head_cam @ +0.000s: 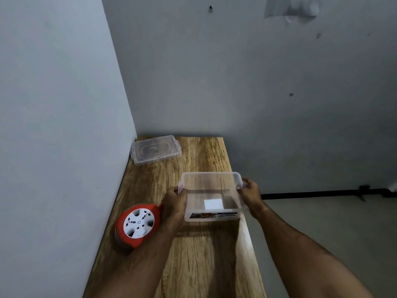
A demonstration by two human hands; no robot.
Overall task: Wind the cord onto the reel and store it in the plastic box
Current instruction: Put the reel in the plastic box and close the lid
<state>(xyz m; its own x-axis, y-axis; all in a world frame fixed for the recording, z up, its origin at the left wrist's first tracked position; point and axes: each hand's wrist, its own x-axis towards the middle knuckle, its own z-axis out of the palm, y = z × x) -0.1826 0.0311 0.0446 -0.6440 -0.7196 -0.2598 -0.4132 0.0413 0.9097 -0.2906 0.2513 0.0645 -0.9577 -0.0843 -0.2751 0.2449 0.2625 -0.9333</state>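
A clear plastic box (212,186) with nothing inside stands open on the wooden table (199,254), near its right edge. My left hand (175,203) grips the box's left side at its pink latch. My right hand (250,193) grips the right side at the other latch. A red cord reel (137,224) with a white socket face lies flat on the table, just left of my left wrist. No loose cord shows.
The box's clear lid (155,149) lies at the table's far left corner against the wall. Walls close in on the left and back. To the right the table ends and the floor lies below, with a black cable (322,193) along the wall.
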